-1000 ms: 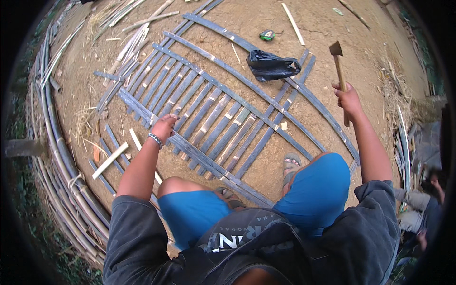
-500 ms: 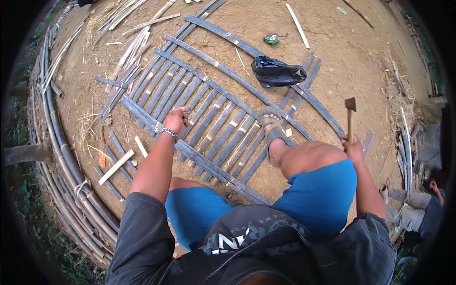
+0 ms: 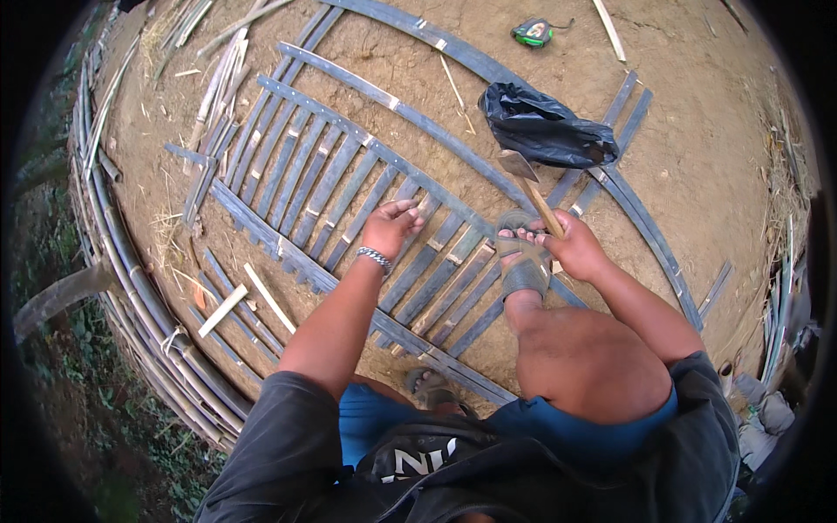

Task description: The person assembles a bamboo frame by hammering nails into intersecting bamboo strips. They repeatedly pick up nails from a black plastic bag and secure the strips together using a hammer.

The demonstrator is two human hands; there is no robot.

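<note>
A panel of dark split-bamboo slats lies on the dirt ground, with a long rail along each side. Over its middle slats is my left hand, fingers pinched together; whatever they may hold is too small to make out. My right hand grips a hatchet by its wooden handle, the blade tilted up and to the left. That hand is just beside my sandalled foot, which rests at the panel's right end.
Beyond the panel lie a black plastic bag on a long bamboo strip and a green-black tape measure. Bamboo poles are stacked along the left. Loose strips lie nearer. Another person's legs show at lower right.
My left hand has moved right along the panel, from near its lower rail to the middle slats. My right hand has brought the hatchet left and inward, beside my foot. The view has shifted.
</note>
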